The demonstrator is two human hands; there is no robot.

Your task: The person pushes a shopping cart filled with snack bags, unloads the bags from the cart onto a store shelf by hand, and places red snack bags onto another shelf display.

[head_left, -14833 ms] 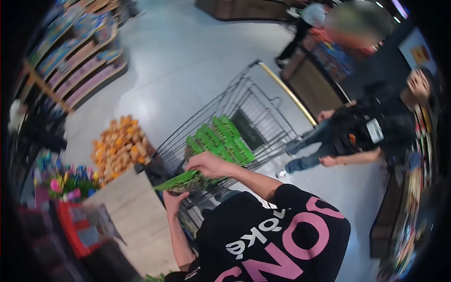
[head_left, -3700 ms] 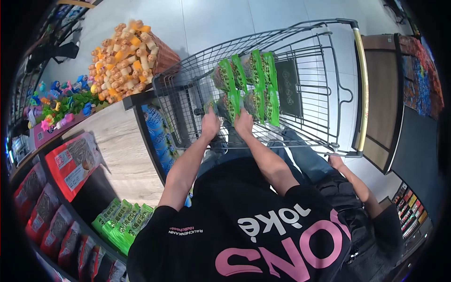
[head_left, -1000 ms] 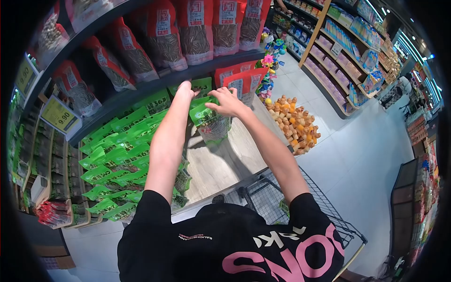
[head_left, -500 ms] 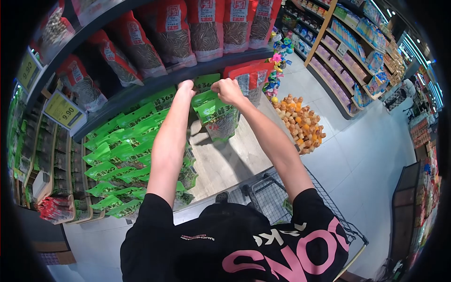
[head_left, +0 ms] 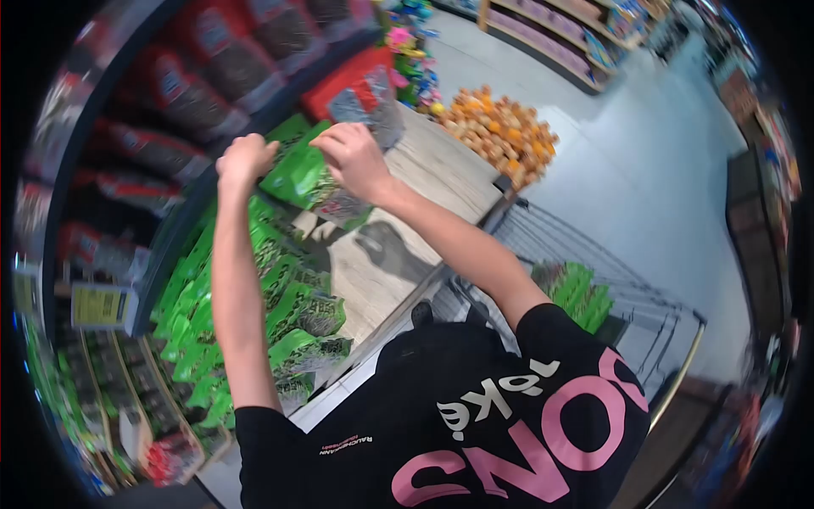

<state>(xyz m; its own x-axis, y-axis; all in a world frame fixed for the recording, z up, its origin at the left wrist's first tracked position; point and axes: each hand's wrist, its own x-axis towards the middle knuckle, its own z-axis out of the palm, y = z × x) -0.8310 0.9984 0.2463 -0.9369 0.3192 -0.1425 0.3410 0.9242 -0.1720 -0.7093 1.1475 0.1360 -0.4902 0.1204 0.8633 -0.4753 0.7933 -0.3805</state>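
Observation:
On the pale wooden display surface (head_left: 360, 271), a green bag (head_left: 297, 174) with a clear lower part stands against another green bag at the back. My right hand (head_left: 354, 161) has its fingers curled at this bag's upper right corner. Just left of the bag is my left hand (head_left: 244, 159), fingers loosely bent and thumb apart, with nothing seen in it. Rows of similar green bags (head_left: 288, 293) lean together beneath and beside my left forearm. A red bag (head_left: 365, 93) stands right behind my right hand. Some blur softens the view.
Red seed bags (head_left: 280, 34) line the shelf above, over a yellow price tag (head_left: 102, 305). At my right stands a wire shopping cart (head_left: 610, 254) holding several green bags (head_left: 577, 293). An orange-brown pile (head_left: 500, 131) sits beyond the display's right end.
The view has turned and more of the cart shows. My left hand has moved away from the green bag to its left. My right hand stays by the bag's upper corner.

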